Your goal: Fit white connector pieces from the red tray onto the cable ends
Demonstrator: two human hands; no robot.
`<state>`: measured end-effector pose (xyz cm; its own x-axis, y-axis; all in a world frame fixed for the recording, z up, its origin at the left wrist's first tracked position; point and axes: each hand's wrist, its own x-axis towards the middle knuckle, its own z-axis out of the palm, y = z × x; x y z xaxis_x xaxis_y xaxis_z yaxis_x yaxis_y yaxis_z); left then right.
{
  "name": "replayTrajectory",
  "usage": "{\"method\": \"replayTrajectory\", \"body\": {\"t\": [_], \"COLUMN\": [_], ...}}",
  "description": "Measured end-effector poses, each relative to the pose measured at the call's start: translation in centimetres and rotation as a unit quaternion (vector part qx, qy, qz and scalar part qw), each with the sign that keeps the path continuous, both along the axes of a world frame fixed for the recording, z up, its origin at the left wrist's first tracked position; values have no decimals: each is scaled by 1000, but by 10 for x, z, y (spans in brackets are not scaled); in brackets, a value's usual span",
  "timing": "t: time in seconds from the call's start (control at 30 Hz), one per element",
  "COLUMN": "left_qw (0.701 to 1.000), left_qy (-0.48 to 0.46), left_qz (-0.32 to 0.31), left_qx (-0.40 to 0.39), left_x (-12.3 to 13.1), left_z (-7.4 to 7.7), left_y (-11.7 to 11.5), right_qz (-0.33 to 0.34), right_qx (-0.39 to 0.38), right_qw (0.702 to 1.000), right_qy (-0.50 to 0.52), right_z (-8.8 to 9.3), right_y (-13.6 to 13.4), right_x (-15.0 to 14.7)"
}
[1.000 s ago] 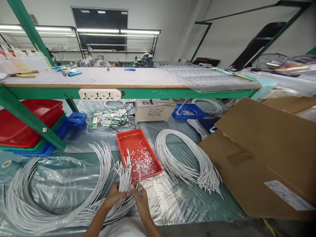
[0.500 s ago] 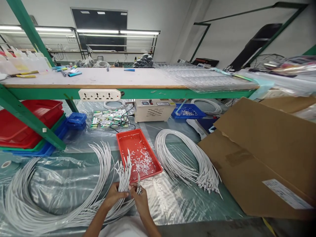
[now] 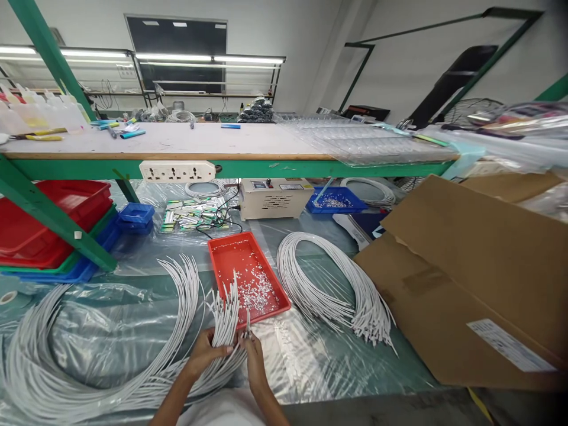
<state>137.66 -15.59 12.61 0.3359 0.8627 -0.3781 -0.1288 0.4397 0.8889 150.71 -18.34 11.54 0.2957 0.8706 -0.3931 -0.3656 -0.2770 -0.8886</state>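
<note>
My left hand (image 3: 205, 354) is closed round a fanned bundle of white cable ends (image 3: 224, 315) near the front edge of the bench. These cables sweep left in a long loop (image 3: 53, 378) over clear plastic sheeting. My right hand (image 3: 254, 353) sits just right of the bundle and pinches a single cable end (image 3: 247, 324) that points upward. Directly behind both hands lies a red tray (image 3: 226, 245) scattered with small white bits.
A second coil of white cables (image 3: 328, 284) lies right of the tray. A large cardboard box (image 3: 470, 278) fills the right side. Stacked red, green and blue bins (image 3: 57, 225) stand at left. A beige control box (image 3: 275, 197), a power strip (image 3: 176, 171) and a green-framed shelf (image 3: 231, 167) are behind.
My right hand has shifted slightly toward the bundle and its pinched cable end has moved with it. The left hand keeps its hold; the view has drifted a little.
</note>
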Motion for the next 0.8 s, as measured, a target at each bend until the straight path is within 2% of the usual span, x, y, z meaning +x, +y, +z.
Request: {"method": "replayTrajectory", "body": {"t": [0.2, 0.3, 0.43, 0.63, 0.8], "left_qw": [999, 999, 1000, 1000, 999], "left_qy": [26, 19, 1, 4, 28], "left_qz": [27, 40, 24, 4, 31], "left_qx": [-17, -20, -4, 5, -6], "left_x": [-2, -2, 0, 0, -2], "left_z": [1, -3, -7, -8, -9], "left_y": [0, 0, 1, 2, 2], "right_qz": [49, 38, 28, 26, 11], "right_qx": [22, -13, -54, -59, -46], "right_qw": [997, 998, 998, 998, 999], "right_qy": [58, 46, 6, -1, -15], "right_z": [-1, -1, 3, 9, 8], "right_y": [-1, 1, 4, 6, 3], "right_x": [-3, -5, -6, -6, -5]}}
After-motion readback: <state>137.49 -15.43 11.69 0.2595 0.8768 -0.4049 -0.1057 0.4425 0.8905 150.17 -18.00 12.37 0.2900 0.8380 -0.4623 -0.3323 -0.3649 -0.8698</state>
